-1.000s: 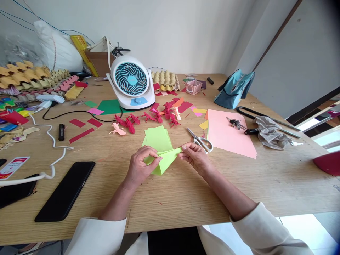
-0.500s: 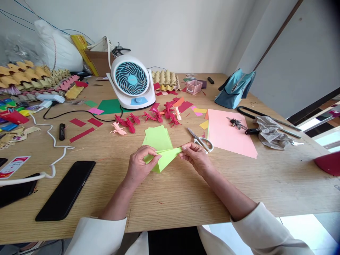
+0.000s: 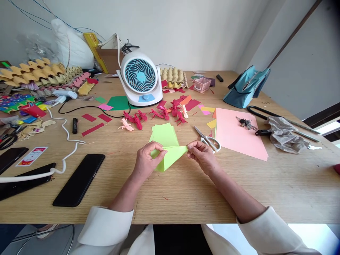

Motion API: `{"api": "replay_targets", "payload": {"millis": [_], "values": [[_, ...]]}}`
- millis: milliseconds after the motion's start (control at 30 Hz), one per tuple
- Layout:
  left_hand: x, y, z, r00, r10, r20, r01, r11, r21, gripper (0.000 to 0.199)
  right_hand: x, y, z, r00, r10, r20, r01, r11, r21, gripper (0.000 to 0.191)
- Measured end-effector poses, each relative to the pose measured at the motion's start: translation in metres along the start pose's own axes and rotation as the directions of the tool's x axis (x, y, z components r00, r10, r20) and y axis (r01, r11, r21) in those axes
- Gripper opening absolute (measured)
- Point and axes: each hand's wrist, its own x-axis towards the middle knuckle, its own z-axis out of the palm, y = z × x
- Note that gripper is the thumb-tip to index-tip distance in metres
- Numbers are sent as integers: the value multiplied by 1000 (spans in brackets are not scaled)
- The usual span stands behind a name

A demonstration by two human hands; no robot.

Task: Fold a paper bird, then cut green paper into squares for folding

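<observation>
Two thumb-and-finger pinches hold a folded lime-green paper sheet [image 3: 174, 156] at the near middle of the pale, wood-grained tabletop [image 3: 199, 198]: the left hand [image 3: 149, 159] has thumb against forefinger on its left part, and the right hand [image 3: 203, 156] grips the narrow right end, fingertips together. Gripping both ends probably keeps the upper edge taut and straight. The paper looks thin, matte and crisp; its front flap tapers down to a point, though whether that touches the tabletop I cannot tell. Just beyond lies a loose stack of flat lime-green paper sheets [image 3: 162, 134], presumably for easy reach. Silver-bladed scissors with white handles [image 3: 204, 136] lie near the right hand, apparently kept handy. Farther off, spiky red folded-paper figures [image 3: 137, 122] sit in a loose row. At right, a bunch of metal keys [image 3: 247, 123] rests on smooth pale-pink paper sheets [image 3: 233, 136], perhaps as a weight.
</observation>
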Motion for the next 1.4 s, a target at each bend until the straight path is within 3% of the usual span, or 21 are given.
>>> {"api": "replay_targets", "payload": {"millis": [333,567,800,1000,1233,1400], "values": [[0,2,-2,982,-183,37,181,982,61,13,6,4,-9,985,-115,130,152,934,-325,25],[-1,-2,-5,957,-256,135,237,961,144,16,-1,-4,-11,946,-95,311,277,738,-616,5],[-4,-2,-6,914,-339,225,289,929,230,20,-7,-9,-11,927,39,373,253,668,-700,12],[-7,-1,-6,884,-358,299,302,928,217,11,-9,-7,-14,904,90,418,270,638,-721,19],[-9,-1,0,850,-392,351,318,914,252,10,-12,-15,-6,858,71,509,432,436,-789,32],[-10,0,2,831,-398,388,284,904,318,7,-14,-12,-6,842,85,533,480,334,-811,32]]}}
